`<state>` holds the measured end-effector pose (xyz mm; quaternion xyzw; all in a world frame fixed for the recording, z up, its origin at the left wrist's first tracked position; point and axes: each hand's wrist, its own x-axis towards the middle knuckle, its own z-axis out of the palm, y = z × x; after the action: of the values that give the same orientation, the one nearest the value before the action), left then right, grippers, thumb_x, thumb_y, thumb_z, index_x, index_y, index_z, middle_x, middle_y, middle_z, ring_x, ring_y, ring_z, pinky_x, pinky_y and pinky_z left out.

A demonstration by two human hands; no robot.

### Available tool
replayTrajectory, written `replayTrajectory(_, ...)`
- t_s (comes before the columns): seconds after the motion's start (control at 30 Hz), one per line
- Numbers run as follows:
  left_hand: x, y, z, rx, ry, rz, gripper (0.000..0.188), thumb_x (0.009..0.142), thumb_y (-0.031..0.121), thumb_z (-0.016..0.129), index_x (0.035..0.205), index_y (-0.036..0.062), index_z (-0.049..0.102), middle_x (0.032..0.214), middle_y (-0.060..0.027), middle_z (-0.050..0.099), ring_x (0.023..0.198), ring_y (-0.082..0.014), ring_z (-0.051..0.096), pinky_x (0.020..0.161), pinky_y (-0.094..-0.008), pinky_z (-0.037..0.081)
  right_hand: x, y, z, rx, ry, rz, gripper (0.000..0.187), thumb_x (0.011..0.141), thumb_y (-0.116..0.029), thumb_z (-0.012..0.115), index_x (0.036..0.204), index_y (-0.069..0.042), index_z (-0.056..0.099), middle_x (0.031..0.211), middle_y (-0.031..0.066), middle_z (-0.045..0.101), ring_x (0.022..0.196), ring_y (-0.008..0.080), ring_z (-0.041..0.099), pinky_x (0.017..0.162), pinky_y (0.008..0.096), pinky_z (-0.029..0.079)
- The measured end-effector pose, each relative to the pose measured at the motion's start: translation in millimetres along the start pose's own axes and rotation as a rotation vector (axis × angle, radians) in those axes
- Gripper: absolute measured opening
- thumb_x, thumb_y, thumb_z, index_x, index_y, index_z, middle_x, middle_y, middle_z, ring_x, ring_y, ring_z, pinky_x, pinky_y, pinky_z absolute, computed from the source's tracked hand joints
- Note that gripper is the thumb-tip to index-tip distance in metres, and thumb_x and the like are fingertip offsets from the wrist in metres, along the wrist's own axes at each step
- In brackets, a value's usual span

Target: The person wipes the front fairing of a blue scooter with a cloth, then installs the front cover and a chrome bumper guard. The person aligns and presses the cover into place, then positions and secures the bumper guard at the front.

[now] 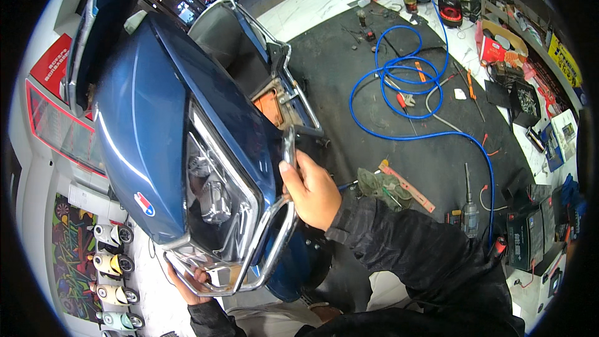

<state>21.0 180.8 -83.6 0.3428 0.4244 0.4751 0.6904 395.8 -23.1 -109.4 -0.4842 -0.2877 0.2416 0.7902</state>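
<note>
The front of a dark blue vehicle (140, 131) fills the left and middle, tilted in view. Its clear headlight (215, 203) is set into the nose. A bent chrome tube guard (251, 284) runs around the lower front, below and beside the headlight. My right hand (312, 192) is closed round the guard's upper right end, thumb lying along the tube. Lower left, my left hand (189, 282) has its fingers curled over the guard's bottom part; some of them show through the gap between the tubes.
A coiled blue hose (399, 136) lies on the dark mat, with pliers (405, 101) and other tools. A power drill (469, 215) stands at the right near a black battery-like box (530, 237). Behind the nose is a grey seat (228, 40). Several small scooters (112, 263) line the left wall.
</note>
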Motion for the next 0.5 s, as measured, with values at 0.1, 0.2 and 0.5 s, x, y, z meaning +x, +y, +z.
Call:
replayTrajectory(0.1,-6,7,-14,-0.104,-0.017,-0.043,0.069,0.1,0.074,0.067,0.107,0.0068,0.058,0.076,-0.0008,0.053,0.056,-0.0123,0.048,0.047,-0.025,0.04,-17,1,11,0.078,0.052,-0.057,0.026,0.117,-0.025,0.059,0.122,0.0,0.062,0.077,0.0065,0.066,0.067,0.0172,0.072,0.061,0.0348,0.058)
replayTrajectory(0.2,-13,13,-27,-0.068,-0.028,-0.046,0.071,0.099,0.074,0.069,0.107,0.0048,0.059,0.076,-0.0017,0.055,0.056,-0.0131,0.049,0.048,-0.0255,0.042,-33,1,21,0.126,0.07,-0.053,0.03,0.116,-0.023,0.059,0.132,0.003,0.062,0.08,0.0046,0.065,0.068,0.0111,0.066,0.063,0.0329,0.056)
replayTrajectory(0.5,-7,8,-36,-0.185,-0.107,-0.084,0.067,0.097,0.073,0.074,0.097,0.0086,0.057,0.072,0.0009,0.049,0.054,-0.0107,0.044,0.046,-0.0247,0.04,-33,7,23,0.099,0.112,-0.023,0.026,0.118,-0.02,0.057,0.133,0.0,0.063,0.084,-0.0018,0.061,0.073,0.0063,0.059,0.069,0.0255,0.05)
